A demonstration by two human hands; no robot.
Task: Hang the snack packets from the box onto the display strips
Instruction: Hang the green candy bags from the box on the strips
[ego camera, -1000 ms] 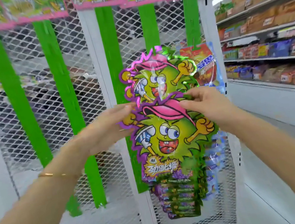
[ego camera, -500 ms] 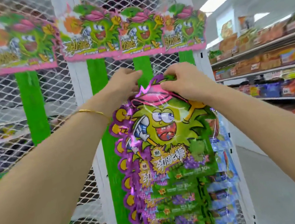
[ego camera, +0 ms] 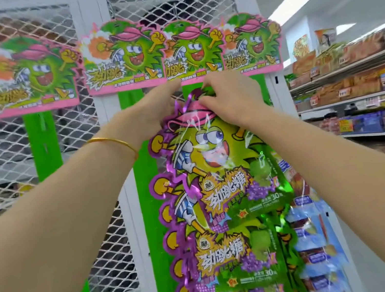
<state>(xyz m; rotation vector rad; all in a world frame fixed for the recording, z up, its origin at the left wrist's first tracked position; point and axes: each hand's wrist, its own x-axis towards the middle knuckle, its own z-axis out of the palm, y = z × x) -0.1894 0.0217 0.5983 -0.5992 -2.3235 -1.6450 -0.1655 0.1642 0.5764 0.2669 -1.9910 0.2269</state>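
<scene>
Snack packet [ego camera: 215, 167]: glossy foil, jagged purple-edged outline, green cartoon fruit in pink cap, print "劲跳糖" and "30". Long axis vertical, cap end up. Hangs before green display strips [ego camera: 149, 205] on white mesh rack [ego camera: 83, 144], over column of same packets [ego camera: 232, 262]. Right hand [ego camera: 231, 97] pinches top edge. Left hand [ego camera: 156, 108] at top left corner, grip hidden, cannot tell. Header cards [ego camera: 124, 57] just above.

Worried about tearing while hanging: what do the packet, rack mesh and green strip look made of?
Packet: glossy plastic film with foil-like purple edge, judging by glare and creases. Mesh: probably white-painted expanded metal, from its diamond openings. Strip: flat matt green, plastic or card; cannot tell.
</scene>
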